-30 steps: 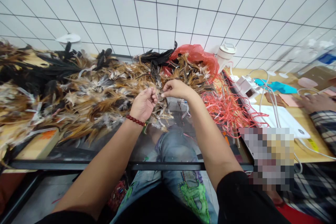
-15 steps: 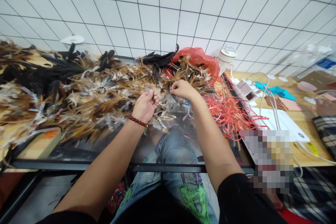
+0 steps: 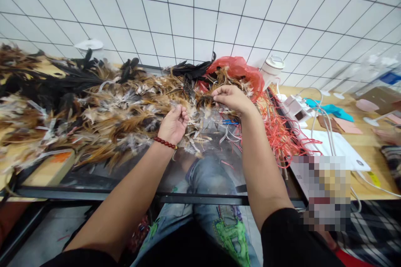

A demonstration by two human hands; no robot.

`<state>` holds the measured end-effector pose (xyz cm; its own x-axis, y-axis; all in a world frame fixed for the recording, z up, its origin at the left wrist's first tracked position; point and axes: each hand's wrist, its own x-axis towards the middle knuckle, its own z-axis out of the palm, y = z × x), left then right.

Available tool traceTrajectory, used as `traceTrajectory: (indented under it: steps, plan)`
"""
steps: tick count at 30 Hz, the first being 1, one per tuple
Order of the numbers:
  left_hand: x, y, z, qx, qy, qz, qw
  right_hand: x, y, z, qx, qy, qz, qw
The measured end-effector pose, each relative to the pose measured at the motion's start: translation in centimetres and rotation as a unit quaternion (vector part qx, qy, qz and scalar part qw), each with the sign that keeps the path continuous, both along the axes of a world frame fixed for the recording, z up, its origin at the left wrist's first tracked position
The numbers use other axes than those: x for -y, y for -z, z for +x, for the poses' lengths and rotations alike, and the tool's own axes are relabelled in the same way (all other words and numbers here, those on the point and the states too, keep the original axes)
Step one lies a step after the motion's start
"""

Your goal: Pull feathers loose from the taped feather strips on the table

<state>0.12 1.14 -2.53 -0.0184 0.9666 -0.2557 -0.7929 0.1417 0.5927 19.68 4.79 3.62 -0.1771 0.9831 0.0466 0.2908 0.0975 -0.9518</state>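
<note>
My left hand [image 3: 174,125], with a dark red bead bracelet [image 3: 165,142] at the wrist, is turned palm up at the front of a feather pile [image 3: 125,112]. Its fingers are curled in and the thumb is raised against them; anything in the pinch is too small to name. Over the pile's right end, my right hand [image 3: 232,98] bends down at the wrist with thumb and fingers drawn together. What it pinches, if anything, I cannot make out. Brown and white feathers lie around and between both hands.
Behind my right hand lies a red plastic bag [image 3: 238,66], with tangled red strings [image 3: 278,129] to its right. A white lidded container [image 3: 272,69] stands by the tiled wall. Cables cross a white device [image 3: 340,148]. Black feathers [image 3: 65,79] lie left. Another person's checked clothing [image 3: 372,225] shows at right.
My right hand has moved to the right and slightly up, away from my left hand, and its fingers point more to the left. The left hand has hardly moved.
</note>
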Motion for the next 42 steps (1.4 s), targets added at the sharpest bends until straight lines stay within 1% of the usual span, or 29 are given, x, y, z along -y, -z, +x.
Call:
traceTrajectory:
  steps: [3, 5, 6, 8, 11, 13, 15, 19, 21, 23, 24, 26, 28, 29, 30, 32, 33, 35, 37, 39, 40, 42]
  plan:
    - [0.1, -0.1, 0.1, 0.005, 0.01, -0.007, 1.0, -0.9, 1.0, -0.9, -0.054, 0.054, 0.07, 0.995]
    - [0.2, -0.1, 0.2, 0.004, 0.015, -0.01, 1.0, -1.6, 1.9, -1.4, -0.028, 0.064, 0.089, 0.994]
    - [0.2, -0.1, 0.2, 0.005, 0.014, -0.012, 1.0, -1.8, 2.4, -1.5, 0.008, 0.068, 0.096, 0.993]
    - [0.2, -0.2, 0.1, 0.007, 0.013, -0.012, 1.0, -2.0, 3.2, -1.6, 0.116, 0.078, 0.116, 0.983]
    - [0.1, -0.1, 0.1, 0.01, 0.01, -0.01, 1.0, -1.7, 3.8, -1.6, 0.303, 0.079, 0.128, 0.941]
    - [0.1, -0.1, 0.1, 0.008, 0.01, -0.013, 1.0, -1.2, 4.1, -2.0, 0.376, 0.079, 0.113, 0.916]
    - [0.1, 0.0, 0.2, 0.003, 0.011, -0.017, 1.0, -0.8, 4.5, -2.7, 0.4, 0.082, 0.118, 0.905]
    - [0.3, -0.1, 0.4, -0.002, 0.019, -0.022, 1.0, -0.5, 5.8, -4.0, 0.42, 0.073, 0.168, 0.889]
    - [0.3, -0.1, 0.4, -0.001, 0.024, -0.022, 0.999, -0.7, 6.4, -4.2, 0.432, 0.071, 0.159, 0.885]
    - [0.3, -0.2, 0.4, 0.001, 0.024, -0.023, 0.999, -1.1, 6.6, -4.0, 0.425, 0.074, 0.137, 0.892]
    - [0.3, -0.2, 0.4, 0.002, 0.022, -0.022, 0.999, -1.3, 6.5, -3.8, 0.41, 0.083, 0.13, 0.899]
    - [0.3, -0.2, 0.4, 0.004, 0.018, -0.022, 1.0, -1.8, 6.1, -3.2, 0.359, 0.124, 0.136, 0.915]
    - [0.3, -0.2, 0.4, 0.005, 0.017, -0.021, 1.0, -2.3, 5.3, -2.5, 0.297, 0.168, 0.166, 0.925]
    - [0.3, -0.1, 0.4, 0.005, 0.018, -0.021, 1.0, -2.4, 5.0, -2.2, 0.269, 0.176, 0.178, 0.93]
    - [0.3, -0.1, 0.4, 0.005, 0.019, -0.021, 1.0, -2.5, 4.6, -1.9, 0.245, 0.175, 0.176, 0.937]
    - [0.4, -0.1, 0.4, 0.005, 0.02, -0.021, 1.0, -2.4, 3.9, -1.3, 0.218, 0.145, 0.129, 0.956]
    - [0.4, 0.0, 0.4, 0.005, 0.021, -0.021, 1.0, -2.3, 3.6, -1.1, 0.219, 0.12, 0.095, 0.964]
    - [0.4, 0.0, 0.4, 0.004, 0.021, -0.022, 1.0, -1.8, 2.8, -0.6, 0.246, 0.073, 0.046, 0.965]
    - [0.4, 0.0, 0.4, 0.005, 0.02, -0.021, 1.0, -1.2, 2.0, -0.3, 0.284, 0.049, 0.051, 0.956]
    - [0.3, 0.0, 0.4, 0.007, 0.02, -0.021, 1.0, -0.6, 1.3, -0.2, 0.292, 0.052, 0.083, 0.951]
    - [0.3, 0.0, 0.3, 0.008, 0.021, -0.021, 1.0, -0.4, 0.9, -0.2, 0.277, 0.059, 0.099, 0.954]
    - [0.3, 0.0, 0.3, 0.01, 0.022, -0.02, 1.0, -0.1, 0.4, -0.3, 0.217, 0.062, 0.119, 0.967]
